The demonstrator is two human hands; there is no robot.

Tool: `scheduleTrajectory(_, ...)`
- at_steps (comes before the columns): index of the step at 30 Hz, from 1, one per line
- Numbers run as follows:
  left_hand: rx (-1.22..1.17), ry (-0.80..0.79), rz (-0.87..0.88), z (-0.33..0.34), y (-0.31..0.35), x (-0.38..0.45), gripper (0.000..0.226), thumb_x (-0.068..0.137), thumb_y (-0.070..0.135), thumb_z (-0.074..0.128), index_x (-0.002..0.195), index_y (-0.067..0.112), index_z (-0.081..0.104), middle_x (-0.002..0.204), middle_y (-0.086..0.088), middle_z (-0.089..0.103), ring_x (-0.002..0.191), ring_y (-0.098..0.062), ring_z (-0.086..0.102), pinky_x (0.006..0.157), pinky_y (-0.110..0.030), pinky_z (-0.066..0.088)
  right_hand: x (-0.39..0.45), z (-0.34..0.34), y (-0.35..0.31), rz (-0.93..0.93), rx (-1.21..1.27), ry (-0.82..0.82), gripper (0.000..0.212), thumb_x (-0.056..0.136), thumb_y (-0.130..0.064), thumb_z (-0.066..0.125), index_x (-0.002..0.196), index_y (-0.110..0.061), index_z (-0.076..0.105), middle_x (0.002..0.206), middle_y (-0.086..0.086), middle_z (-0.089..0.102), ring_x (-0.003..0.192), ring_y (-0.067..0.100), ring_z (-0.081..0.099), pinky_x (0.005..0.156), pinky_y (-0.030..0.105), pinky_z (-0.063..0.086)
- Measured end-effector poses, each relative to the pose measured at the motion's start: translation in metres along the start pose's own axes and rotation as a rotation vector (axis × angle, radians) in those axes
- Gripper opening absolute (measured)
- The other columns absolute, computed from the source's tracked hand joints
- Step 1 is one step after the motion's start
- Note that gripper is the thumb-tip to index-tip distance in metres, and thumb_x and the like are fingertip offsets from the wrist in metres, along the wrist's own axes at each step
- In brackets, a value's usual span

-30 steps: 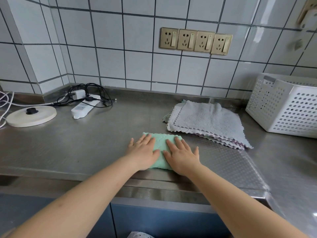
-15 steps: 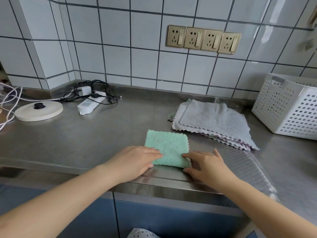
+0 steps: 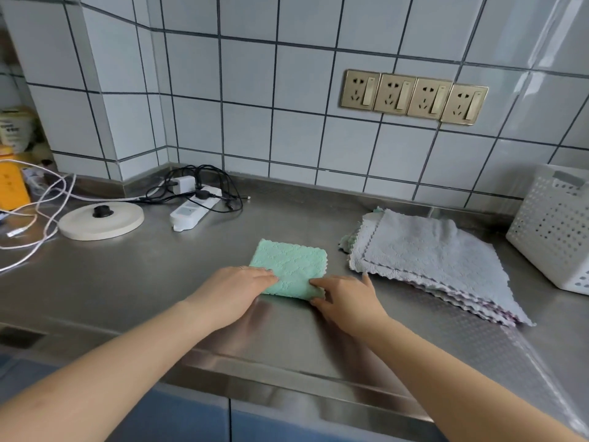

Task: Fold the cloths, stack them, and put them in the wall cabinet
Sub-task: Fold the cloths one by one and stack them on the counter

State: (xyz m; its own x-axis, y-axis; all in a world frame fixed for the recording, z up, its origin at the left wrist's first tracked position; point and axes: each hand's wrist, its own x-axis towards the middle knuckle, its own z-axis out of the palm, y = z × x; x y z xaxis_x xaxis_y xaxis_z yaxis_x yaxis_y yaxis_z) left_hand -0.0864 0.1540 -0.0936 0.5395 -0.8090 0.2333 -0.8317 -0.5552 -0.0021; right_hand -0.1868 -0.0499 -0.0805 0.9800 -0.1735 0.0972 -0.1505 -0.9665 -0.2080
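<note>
Stainless steel worktop (image 3: 134, 288) against a white tiled wall (image 3: 248, 100); the wall cabinet is out of view. A small green textured cloth (image 3: 288, 266), folded to a compact rectangle, lies flat near the front edge. Left hand (image 3: 236, 290): fingers pressed together, tips resting on the cloth's near left corner. Right hand (image 3: 345, 296): fingertips at the near right corner, apparently pinching its edge; thumb contact unclear. Judgement: both hands hold the near edge to square or lift the fold. A pile of unfolded grey scalloped cloths (image 3: 427, 253) lies just right, within reach, beside a white perforated plastic basket (image 3: 554, 231). Most folding remains.
</note>
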Motion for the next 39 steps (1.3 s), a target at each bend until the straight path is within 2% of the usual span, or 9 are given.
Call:
scheduleTrajectory(7, 0.028, -0.028, -0.101, -0.001, -0.049, 0.033, 0.054, 0.095, 0.005, 0.035, 0.143, 0.029, 0.034, 0.153, 0.008, 0.029, 0.139, -0.013, 0.031, 0.112, -0.025, 0.027, 0.068, 0.014, -0.021, 0.045, 0.049, 0.026, 0.038, 0.093, -0.038, 0.048, 0.131, -0.036, 0.051, 0.109, -0.005, 0.07, 0.116, 0.02, 0.056, 0.115, 0.048, 0.016)
scheduleTrajectory(14, 0.037, -0.022, -0.124, 0.004, -0.066, 0.048, 0.056, 0.093, -0.001, 0.034, 0.144, 0.022, 0.035, 0.152, 0.003, 0.032, 0.138, -0.017, 0.034, 0.111, -0.029, 0.03, 0.095, 0.02, -0.026, 0.06, 0.067, 0.032, 0.039, 0.094, -0.038, 0.047, 0.132, -0.035, 0.05, 0.122, -0.005, 0.064, 0.12, 0.021, 0.053, 0.117, 0.047, 0.008)
scheduleTrajectory(19, 0.032, -0.134, -0.144, 0.008, -0.068, 0.047, 0.059, 0.094, 0.002, 0.028, 0.149, 0.022, 0.02, 0.157, 0.002, 0.016, 0.145, -0.012, 0.016, 0.117, -0.027, 0.012, 0.093, 0.026, -0.02, 0.008, 0.083, 0.05, 0.036, 0.093, -0.037, 0.048, 0.128, -0.033, 0.053, 0.117, -0.009, 0.062, 0.119, 0.02, 0.051, 0.114, 0.05, 0.014)
scheduleTrajectory(22, 0.038, -0.16, -0.144, 0.002, -0.063, 0.048, 0.06, 0.093, 0.003, 0.028, 0.148, 0.025, 0.021, 0.157, 0.004, 0.018, 0.144, -0.011, 0.018, 0.118, -0.033, 0.014, 0.084, 0.025, -0.014, -0.031, 0.063, 0.049, 0.035, 0.093, -0.038, 0.048, 0.128, -0.033, 0.052, 0.122, -0.01, 0.058, 0.122, 0.02, 0.048, 0.113, 0.05, 0.016)
scheduleTrajectory(25, 0.006, -0.111, -0.111, -0.005, -0.043, 0.059, 0.055, 0.094, 0.006, 0.031, 0.145, 0.026, 0.032, 0.153, 0.006, 0.028, 0.141, -0.013, 0.027, 0.115, -0.03, 0.02, 0.07, 0.016, 0.006, -0.057, 0.02, 0.075, 0.04, 0.092, -0.04, 0.049, 0.132, -0.035, 0.05, 0.138, -0.008, 0.05, 0.129, 0.019, 0.043, 0.114, 0.041, 0.02)
scheduleTrajectory(28, -0.063, -0.073, -0.049, -0.008, -0.006, 0.081, 0.049, 0.094, 0.01, 0.033, 0.139, 0.028, 0.043, 0.145, 0.007, 0.043, 0.133, -0.017, 0.039, 0.107, -0.03, 0.032, 0.052, -0.001, 0.036, -0.032, 0.05, 0.124, 0.039, 0.091, -0.036, 0.053, 0.13, -0.031, 0.055, 0.137, -0.005, 0.051, 0.126, 0.019, 0.045, 0.105, 0.029, 0.033)
scheduleTrajectory(32, -0.138, -0.027, 0.086, -0.003, 0.052, 0.121, 0.045, 0.094, 0.01, 0.036, 0.131, 0.03, 0.052, 0.134, 0.007, 0.053, 0.123, -0.02, 0.049, 0.098, -0.032, 0.041, 0.022, -0.027, 0.089, 0.073, 0.079, 0.192, 0.03, 0.091, -0.027, 0.054, 0.12, -0.029, 0.063, 0.129, -0.005, 0.056, 0.119, 0.02, 0.051, 0.092, 0.031, 0.044)
scheduleTrajectory(37, -0.244, -0.038, 0.112, 0.002, 0.107, 0.162, 0.042, 0.096, 0.008, 0.035, 0.13, 0.024, 0.054, 0.132, 0.002, 0.054, 0.123, -0.017, 0.045, 0.088, -0.022, 0.033, -0.012, -0.049, 0.15, 0.207, 0.022, 0.209, 0.027, 0.089, -0.022, 0.057, 0.115, -0.024, 0.066, 0.124, -0.003, 0.059, 0.113, 0.022, 0.055, 0.086, 0.029, 0.046)
scheduleTrajectory(39, -0.292, -0.048, 0.113, 0.007, 0.12, 0.175, 0.038, 0.097, 0.011, 0.035, 0.129, 0.021, 0.055, 0.13, -0.001, 0.055, 0.122, -0.018, 0.047, 0.093, -0.023, 0.034, -0.022, -0.053, 0.171, 0.244, 0.022, 0.186, 0.027, 0.089, -0.022, 0.058, 0.114, -0.026, 0.066, 0.123, -0.003, 0.059, 0.11, 0.021, 0.057, 0.086, 0.029, 0.046)
